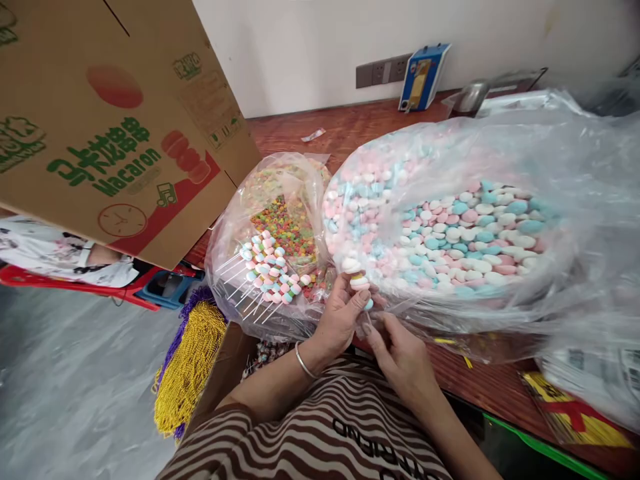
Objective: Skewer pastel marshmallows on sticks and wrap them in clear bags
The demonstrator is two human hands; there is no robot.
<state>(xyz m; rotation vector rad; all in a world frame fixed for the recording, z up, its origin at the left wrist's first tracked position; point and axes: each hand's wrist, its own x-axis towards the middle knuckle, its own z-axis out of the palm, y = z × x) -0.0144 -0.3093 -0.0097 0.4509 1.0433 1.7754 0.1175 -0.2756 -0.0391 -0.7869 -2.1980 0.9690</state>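
My left hand (341, 315), with a silvery bangle on its wrist, is closed round a candy skewer (356, 270) stacked with white, yellow, pink and blue pieces. Just below, the fingertips of my right hand (403, 350) pinch near the lower end, on what looks like its thin white stick. To the right is a large clear bag (370, 143) full of pink, white and blue candies (455, 233). On the left, several finished skewers (273, 267) lie in a pile on a clear bag of small multicoloured candies (287, 220).
A tall cardboard box (165, 180) printed "Macaron" stands at left. A blue device (425, 77) sits against the wall on the red-brown table (290, 130). Gold bead strands (193, 373) hang beside a lower box. Another person's patterned clothing (55, 250) shows behind the cardboard box.
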